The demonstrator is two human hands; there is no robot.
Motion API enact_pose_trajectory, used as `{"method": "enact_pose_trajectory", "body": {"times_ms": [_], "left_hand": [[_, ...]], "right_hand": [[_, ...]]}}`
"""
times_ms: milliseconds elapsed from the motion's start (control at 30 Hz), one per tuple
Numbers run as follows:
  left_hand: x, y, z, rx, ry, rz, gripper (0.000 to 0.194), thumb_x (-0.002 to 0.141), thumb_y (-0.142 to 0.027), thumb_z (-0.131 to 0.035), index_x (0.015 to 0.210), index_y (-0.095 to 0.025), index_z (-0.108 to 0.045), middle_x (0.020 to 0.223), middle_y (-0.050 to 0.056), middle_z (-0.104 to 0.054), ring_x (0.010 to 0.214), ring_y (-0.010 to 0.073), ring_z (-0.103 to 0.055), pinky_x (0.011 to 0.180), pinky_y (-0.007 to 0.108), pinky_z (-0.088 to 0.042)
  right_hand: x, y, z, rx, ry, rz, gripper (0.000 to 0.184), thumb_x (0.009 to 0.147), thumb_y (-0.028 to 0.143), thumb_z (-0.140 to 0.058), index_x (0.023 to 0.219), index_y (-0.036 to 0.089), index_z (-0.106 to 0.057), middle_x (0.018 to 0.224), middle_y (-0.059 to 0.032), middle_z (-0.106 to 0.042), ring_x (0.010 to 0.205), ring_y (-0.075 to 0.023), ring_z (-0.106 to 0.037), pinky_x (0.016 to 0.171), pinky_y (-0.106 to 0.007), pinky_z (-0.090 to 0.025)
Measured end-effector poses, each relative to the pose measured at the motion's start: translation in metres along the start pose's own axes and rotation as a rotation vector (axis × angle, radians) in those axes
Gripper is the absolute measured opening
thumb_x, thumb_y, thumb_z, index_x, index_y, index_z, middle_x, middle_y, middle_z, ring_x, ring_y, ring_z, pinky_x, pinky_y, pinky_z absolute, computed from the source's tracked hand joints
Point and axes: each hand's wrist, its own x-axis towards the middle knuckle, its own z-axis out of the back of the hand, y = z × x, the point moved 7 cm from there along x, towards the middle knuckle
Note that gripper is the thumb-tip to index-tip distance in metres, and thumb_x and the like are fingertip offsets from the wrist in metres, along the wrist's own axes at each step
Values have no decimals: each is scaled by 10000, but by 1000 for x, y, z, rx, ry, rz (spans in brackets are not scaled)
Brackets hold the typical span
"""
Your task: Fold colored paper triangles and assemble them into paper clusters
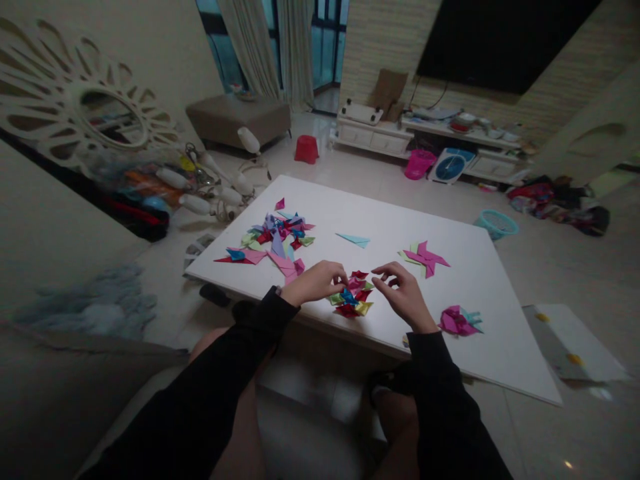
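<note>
A small cluster of folded paper pieces (355, 295), in red, pink, green, blue and yellow, lies near the table's front edge between my hands. At its left side is my left hand (320, 280), with fingers curled and tips close together; anything between them is too small to make out. My right hand (400, 290) hovers at the cluster's right side, thumb and forefinger apart with nothing visible between them. A larger heap of folded paper (280, 233) covers the table's left part. One light-blue folded piece (355, 239) lies alone beyond my hands.
The white table (390, 220) also bears a pink-and-green paper stack (425, 259) and a magenta-and-teal paper bundle (457, 321) on the right. Around it on the floor stand a red stool (307, 149), a teal basket (496, 224) and a white floor lamp (227, 195).
</note>
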Motion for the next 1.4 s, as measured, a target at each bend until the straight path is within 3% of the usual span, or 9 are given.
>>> {"method": "enact_pose_trajectory", "body": {"times_ms": [133,333,467,633,833,1033,1267,1400], "left_hand": [[-9,-2,-4,29,-2,-7,112,856,-131,-619,895,-161,-719,901,45,-685,821,154,-624,752,243,-454],[-8,3,-20,147,93,-33,113,882,-149,-599,913,-179,-704,941,44,-676,883,175,-633,794,255,-446],[-1,0,-30,214,151,-64,86,879,-172,-614,887,-176,-699,943,51,-681,875,186,-637,769,258,-443],[5,-2,-37,233,150,-108,96,877,-181,-630,936,-188,-705,973,47,-692,889,190,-644,760,260,-445],[8,-3,-42,213,131,-168,82,886,-183,-632,938,-188,-696,977,48,-694,890,190,-646,766,262,-451],[10,-4,-39,114,100,-179,181,911,-154,-596,1058,-192,-695,1048,56,-698,947,185,-651,823,260,-466],[14,-1,-46,129,129,-158,198,911,-160,-589,1077,-207,-688,1110,60,-689,1021,202,-651,871,274,-479],[16,2,-37,101,40,-114,290,947,-207,-551,1230,-203,-615,1191,73,-670,1052,202,-637,903,293,-473]], "right_hand": [[-9,-1,-13,-45,138,48,162,903,331,-645,939,192,-722,906,-48,-657,757,-155,-605,654,-272,-486],[-10,-12,-26,-172,185,88,100,918,246,-638,977,192,-699,925,-37,-650,731,-140,-589,700,-275,-485],[-7,-17,-42,-319,258,114,66,891,169,-648,902,187,-710,954,-54,-649,837,-173,-596,765,-295,-468],[-7,-22,-54,-430,310,97,82,863,133,-664,870,188,-725,953,-64,-661,876,-195,-582,777,-306,-440],[-12,-29,-51,-506,312,80,96,857,131,-670,876,203,-731,898,-49,-658,824,-189,-563,743,-298,-409],[-13,-32,-45,-471,249,67,63,871,238,-699,844,182,-691,874,-44,-651,780,-173,-561,696,-274,-401],[-10,-33,-50,-549,309,58,86,888,194,-658,868,214,-740,891,-35,-666,776,-160,-566,697,-273,-381],[-5,-55,-34,-674,264,-73,129,893,264,-655,816,207,-741,845,-38,-669,787,-170,-585,697,-279,-380]]}}
